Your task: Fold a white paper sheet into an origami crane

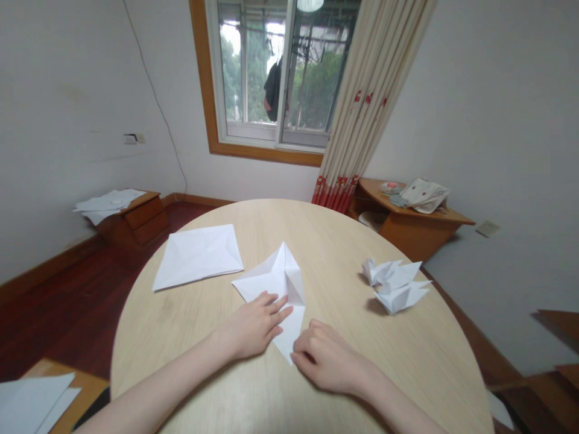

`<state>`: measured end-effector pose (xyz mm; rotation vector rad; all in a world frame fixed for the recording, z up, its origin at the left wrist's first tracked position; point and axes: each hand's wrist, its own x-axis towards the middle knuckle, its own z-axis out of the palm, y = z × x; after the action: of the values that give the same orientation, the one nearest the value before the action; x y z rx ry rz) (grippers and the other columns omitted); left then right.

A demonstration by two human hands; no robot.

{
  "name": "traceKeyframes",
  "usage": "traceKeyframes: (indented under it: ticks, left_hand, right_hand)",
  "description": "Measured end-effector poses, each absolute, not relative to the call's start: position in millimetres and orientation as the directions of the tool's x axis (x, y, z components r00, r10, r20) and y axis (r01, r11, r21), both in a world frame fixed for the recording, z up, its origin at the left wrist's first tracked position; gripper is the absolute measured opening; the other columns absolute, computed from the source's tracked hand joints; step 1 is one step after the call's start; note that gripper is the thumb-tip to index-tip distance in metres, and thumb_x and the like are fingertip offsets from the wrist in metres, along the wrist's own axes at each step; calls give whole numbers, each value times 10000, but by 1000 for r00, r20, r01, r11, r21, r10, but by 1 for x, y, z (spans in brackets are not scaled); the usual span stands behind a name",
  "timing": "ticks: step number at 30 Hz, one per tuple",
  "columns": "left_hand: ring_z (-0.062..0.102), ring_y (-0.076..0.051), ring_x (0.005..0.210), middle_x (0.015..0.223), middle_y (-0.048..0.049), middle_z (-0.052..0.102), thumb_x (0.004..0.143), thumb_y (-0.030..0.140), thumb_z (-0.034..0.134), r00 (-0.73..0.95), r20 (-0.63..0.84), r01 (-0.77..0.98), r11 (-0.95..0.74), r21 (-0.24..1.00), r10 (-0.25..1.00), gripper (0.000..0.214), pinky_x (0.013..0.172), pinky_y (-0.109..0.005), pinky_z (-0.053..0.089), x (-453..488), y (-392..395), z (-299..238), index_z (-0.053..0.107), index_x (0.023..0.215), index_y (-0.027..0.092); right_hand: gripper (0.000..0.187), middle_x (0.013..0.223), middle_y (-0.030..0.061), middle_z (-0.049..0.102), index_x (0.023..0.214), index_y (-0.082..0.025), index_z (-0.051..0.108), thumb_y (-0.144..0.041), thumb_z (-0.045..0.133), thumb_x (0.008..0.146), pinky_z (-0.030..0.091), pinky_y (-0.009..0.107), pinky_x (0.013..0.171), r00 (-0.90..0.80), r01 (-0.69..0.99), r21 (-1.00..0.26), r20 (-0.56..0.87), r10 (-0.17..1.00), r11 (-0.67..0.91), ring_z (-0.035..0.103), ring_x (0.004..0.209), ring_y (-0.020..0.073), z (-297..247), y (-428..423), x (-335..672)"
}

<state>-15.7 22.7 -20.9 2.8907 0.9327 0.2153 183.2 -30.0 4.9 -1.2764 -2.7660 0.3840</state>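
Note:
A partly folded sheet of white paper point(266, 271) lies on the round table in front of me, with crossing creases and a raised flap on its right side. My left hand point(260, 322) rests on it, fingers spread and pressing its middle. At the paper's lower right edge, near the bottom corner, my right hand point(323, 355) is closed with curled fingers and thumb pinching the edge; the fingertips are partly hidden.
On the light wooden table point(217, 374), a stack of white paper point(199, 256) lies at the left. Folded paper figures point(398, 283) stand at the right. Beyond are a low drawer cabinet point(142, 220), a corner shelf point(407, 223) and a curtain point(362, 108) beside the window.

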Motion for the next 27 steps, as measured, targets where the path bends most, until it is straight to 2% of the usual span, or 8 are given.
traceKeyframes:
  ticks: [4, 9, 14, 16, 20, 23, 27]
  left_hand:
    - [411, -276, 1313, 1443, -104, 440, 986, 294, 369, 804, 101, 571, -809, 141, 585, 415, 1099, -442, 279, -17, 24, -21, 454, 1376, 182]
    - [387, -259, 1340, 1444, -106, 438, 1001, 284, 339, 796, 91, 573, -794, 202, 598, 382, 1111, -428, 286, -16, 25, -15, 499, 1333, 184]
    - [345, -278, 1364, 1457, -147, 407, 944, 323, 483, 770, 57, 583, -737, 341, 636, 346, 1113, -434, 290, -13, 21, -1, 519, 1238, 144]
    - [403, -301, 1322, 1413, -158, 455, 894, 374, 563, 733, 61, 602, -688, 406, 677, 401, 1059, -437, 360, -12, 17, 5, 488, 1219, 151]
    - [601, -286, 1018, 1165, -125, 587, 796, 449, 668, 683, 79, 600, -620, 506, 726, 507, 865, -395, 482, -8, 9, 11, 442, 1155, 172]
    - [607, -275, 945, 1107, -99, 578, 759, 436, 698, 691, 67, 593, -617, 517, 720, 512, 834, -385, 483, -4, 5, 12, 427, 1114, 184]
    - [584, -291, 1020, 1196, -99, 534, 715, 371, 706, 729, 83, 561, -662, 498, 680, 560, 883, -400, 468, -2, 4, 11, 397, 1148, 197]
  right_hand:
    - [299, 620, -14, 619, 600, -174, 557, -158, 472, 886, 328, 260, 687, -615, 750, -285, 31, 788, 597, 507, 588, 115, 3, -23, 189]
    - [326, 688, 10, 606, 679, -183, 545, -249, 399, 962, 341, 280, 692, -528, 756, -298, 248, 812, 583, 518, 669, 145, 5, -11, 202]
    - [260, 841, 69, 625, 895, -173, 594, -245, 356, 972, 381, 315, 736, -443, 752, -261, 478, 758, 605, 529, 799, 191, 3, -4, 211]
    - [244, 967, 95, 631, 1039, -172, 600, -209, 373, 957, 391, 331, 791, -437, 752, -212, 547, 713, 624, 534, 893, 208, 0, -3, 213]
    - [363, 1176, 104, 604, 1235, -216, 552, -133, 398, 917, 323, 384, 922, -495, 773, -21, 605, 624, 634, 484, 1097, 238, -1, -3, 218]
    - [394, 1192, 68, 631, 1193, -247, 584, -66, 416, 887, 245, 398, 939, -529, 786, 90, 611, 589, 612, 476, 1134, 230, -1, -2, 221]
    - [264, 970, 36, 707, 993, -236, 651, -84, 460, 892, 213, 388, 891, -501, 800, 127, 679, 536, 587, 551, 993, 204, 0, 3, 227]
